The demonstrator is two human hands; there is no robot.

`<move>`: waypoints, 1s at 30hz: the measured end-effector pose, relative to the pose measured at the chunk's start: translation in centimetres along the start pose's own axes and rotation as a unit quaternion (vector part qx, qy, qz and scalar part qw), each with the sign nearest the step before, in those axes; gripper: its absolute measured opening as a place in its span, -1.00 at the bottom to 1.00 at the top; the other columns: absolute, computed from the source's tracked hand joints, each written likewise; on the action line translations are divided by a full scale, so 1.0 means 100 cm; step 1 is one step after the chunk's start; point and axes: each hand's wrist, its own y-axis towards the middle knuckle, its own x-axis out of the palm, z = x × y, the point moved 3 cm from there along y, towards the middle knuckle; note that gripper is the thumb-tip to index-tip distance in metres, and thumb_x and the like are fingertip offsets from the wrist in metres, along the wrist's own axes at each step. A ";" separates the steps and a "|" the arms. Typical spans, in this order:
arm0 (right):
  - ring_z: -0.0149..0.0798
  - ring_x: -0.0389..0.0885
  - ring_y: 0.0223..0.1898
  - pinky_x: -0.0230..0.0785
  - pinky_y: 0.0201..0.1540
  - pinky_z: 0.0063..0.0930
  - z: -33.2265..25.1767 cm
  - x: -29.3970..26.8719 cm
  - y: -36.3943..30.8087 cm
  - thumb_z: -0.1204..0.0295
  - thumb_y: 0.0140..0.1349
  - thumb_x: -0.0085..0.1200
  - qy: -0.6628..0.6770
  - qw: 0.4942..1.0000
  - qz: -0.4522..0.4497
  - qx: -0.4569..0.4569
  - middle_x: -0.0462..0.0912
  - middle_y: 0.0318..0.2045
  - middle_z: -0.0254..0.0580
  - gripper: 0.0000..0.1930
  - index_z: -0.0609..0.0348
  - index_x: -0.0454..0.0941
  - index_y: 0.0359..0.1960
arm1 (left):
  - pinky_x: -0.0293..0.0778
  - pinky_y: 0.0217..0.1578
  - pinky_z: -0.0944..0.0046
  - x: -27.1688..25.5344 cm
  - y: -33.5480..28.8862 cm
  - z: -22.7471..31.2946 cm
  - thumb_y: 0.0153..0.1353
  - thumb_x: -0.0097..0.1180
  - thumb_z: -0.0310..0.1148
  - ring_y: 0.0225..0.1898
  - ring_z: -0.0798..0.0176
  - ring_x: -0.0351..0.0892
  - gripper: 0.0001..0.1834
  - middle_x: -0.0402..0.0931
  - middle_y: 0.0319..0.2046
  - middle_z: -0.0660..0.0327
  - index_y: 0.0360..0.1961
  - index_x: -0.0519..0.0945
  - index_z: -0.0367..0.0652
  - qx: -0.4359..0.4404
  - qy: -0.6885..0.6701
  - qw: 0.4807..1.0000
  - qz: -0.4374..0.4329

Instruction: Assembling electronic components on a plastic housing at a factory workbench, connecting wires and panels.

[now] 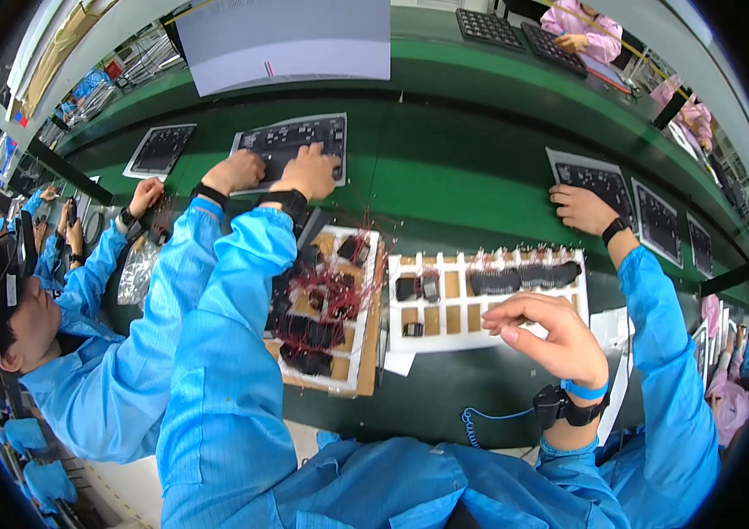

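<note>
My left hand (307, 173) reaches far forward onto a black flat panel (308, 132) dotted with small pale parts. Its fingers bend down against the panel's surface; whatever they pinch, if anything, is hidden. A co-worker's hand (235, 171) works on the same panel just to the left. My right hand (551, 333), open and holding nothing, hovers over the near right part of a white divided tray (432, 342). Small black parts (524, 279) with thin red wires stand in rows there. Left of it, a second white tray (339, 381) holds a tangle of red-wired black parts (326, 295).
Other black panels (161, 150) lie at the left and right (656, 219) of the green bench (445, 167). A second co-worker's hand (582, 210) touches a right-hand panel (595, 181). A coiled blue cord (470, 428) runs to my right wrist. A screen (282, 44) stands behind.
</note>
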 end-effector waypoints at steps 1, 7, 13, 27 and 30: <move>-0.10 0.73 -0.15 0.53 -0.05 -0.32 -0.002 0.004 -0.014 0.45 0.31 0.14 -0.019 1.000 -0.003 0.011 0.74 -0.20 -0.05 -0.77 0.32 0.65 -0.08 | 0.47 0.16 -0.03 -0.009 -0.007 -0.007 0.21 0.12 -0.30 0.20 -0.23 0.44 -0.53 0.48 0.15 -0.18 0.17 0.56 -0.10 0.004 -0.016 1.000 -0.002; -0.27 0.72 -0.17 0.53 -0.07 -0.41 0.044 0.013 -0.107 0.51 0.32 0.12 0.078 0.985 0.071 0.140 0.75 -0.20 -0.04 -0.79 0.34 0.65 -0.07 | 0.55 0.01 0.03 -0.122 -0.089 0.032 0.19 0.24 -0.24 -0.04 -0.12 0.66 -0.62 0.67 -0.09 -0.07 -0.05 0.68 -0.26 0.127 -0.183 0.973 -0.062; -0.37 0.70 -0.20 0.53 -0.12 -0.50 0.064 0.039 -0.124 0.48 0.38 0.10 0.203 0.951 0.151 0.176 0.74 -0.22 -0.12 -0.79 0.36 0.64 -0.07 | 0.55 -0.14 -0.01 -0.117 -0.123 0.118 0.15 0.22 -0.34 -0.16 -0.11 0.64 -0.79 0.65 -0.24 -0.01 -0.25 0.71 -0.22 0.240 -0.108 0.965 -0.019; -0.32 0.69 -0.27 0.50 -0.21 -0.44 0.074 0.067 -0.101 0.35 0.38 0.14 0.110 0.983 0.099 0.111 0.76 -0.27 -0.13 -0.77 0.19 0.68 -0.06 | 0.60 -0.20 0.00 -0.043 -0.142 0.212 0.04 0.42 -0.18 -0.19 -0.08 0.64 -0.58 0.55 -0.27 0.03 -0.18 0.57 -0.21 0.194 -0.127 0.972 0.041; -0.32 0.73 -0.20 0.55 -0.13 -0.46 0.078 0.063 -0.104 0.43 0.40 0.12 0.127 0.979 0.097 0.130 0.76 -0.25 -0.13 -0.80 0.27 0.66 -0.06 | 0.58 -0.19 0.01 -0.042 -0.141 0.202 0.04 0.43 -0.23 -0.22 -0.06 0.65 -0.57 0.58 -0.24 0.03 -0.15 0.54 -0.21 0.181 -0.196 0.963 0.025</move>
